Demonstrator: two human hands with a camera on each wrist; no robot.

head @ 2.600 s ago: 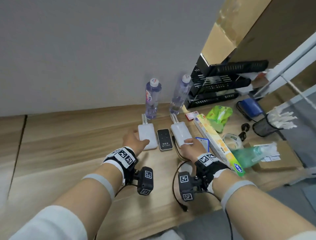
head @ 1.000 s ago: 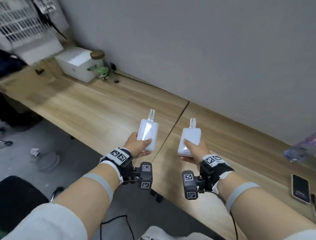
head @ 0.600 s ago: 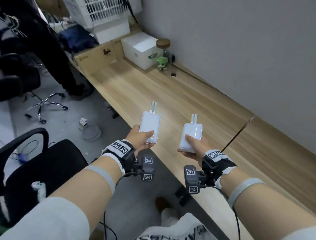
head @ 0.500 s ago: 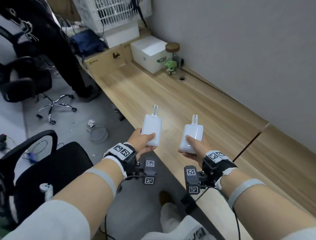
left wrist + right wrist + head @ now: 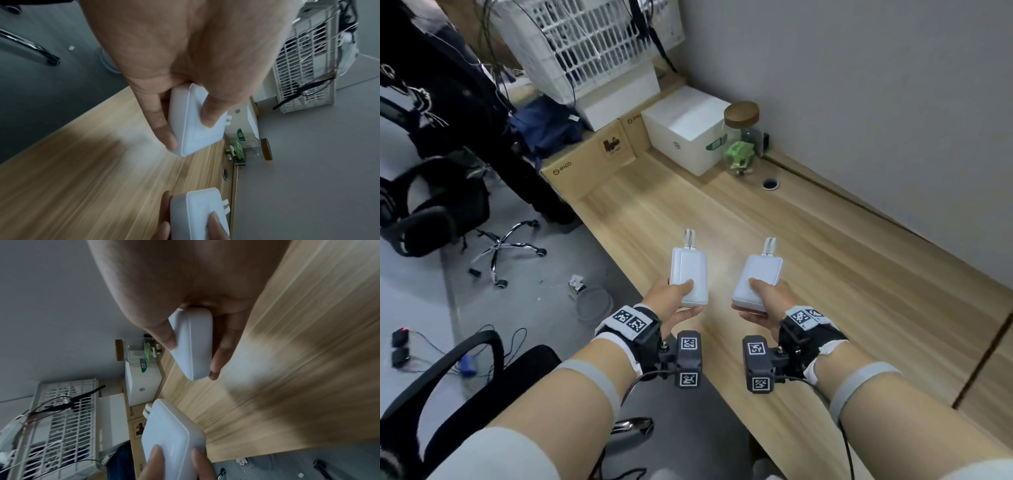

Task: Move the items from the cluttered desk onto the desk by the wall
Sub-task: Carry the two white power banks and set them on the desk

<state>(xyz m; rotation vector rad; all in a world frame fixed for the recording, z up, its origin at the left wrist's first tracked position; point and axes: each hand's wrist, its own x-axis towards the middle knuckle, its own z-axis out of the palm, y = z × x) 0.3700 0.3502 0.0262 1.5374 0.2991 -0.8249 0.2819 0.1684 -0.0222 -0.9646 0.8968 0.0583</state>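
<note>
Two white power banks with short cable loops are held above the wooden desk (image 5: 842, 274) by the wall. My left hand (image 5: 674, 301) grips the left power bank (image 5: 688, 274) (image 5: 193, 123), thumb on top and fingers underneath. My right hand (image 5: 763, 301) grips the right power bank (image 5: 760, 277) (image 5: 193, 344) the same way. Both banks sit side by side, a little apart, over the desk's front half. In the left wrist view the right power bank (image 5: 197, 216) shows at the bottom; in the right wrist view the left power bank (image 5: 170, 434) shows below.
At the desk's far end stand a white box (image 5: 685, 130), a cork-lidded glass jar (image 5: 743, 130) and a green figure (image 5: 739, 157). A cable hole (image 5: 770, 184) lies nearby. Cardboard boxes (image 5: 589, 164), a white crate (image 5: 592, 44) and office chairs (image 5: 448, 377) are to the left.
Both hands lifted the power banks off the cluttered desk and carried them left along the wall. The view has swung further left, bringing the white box and jar closer.
</note>
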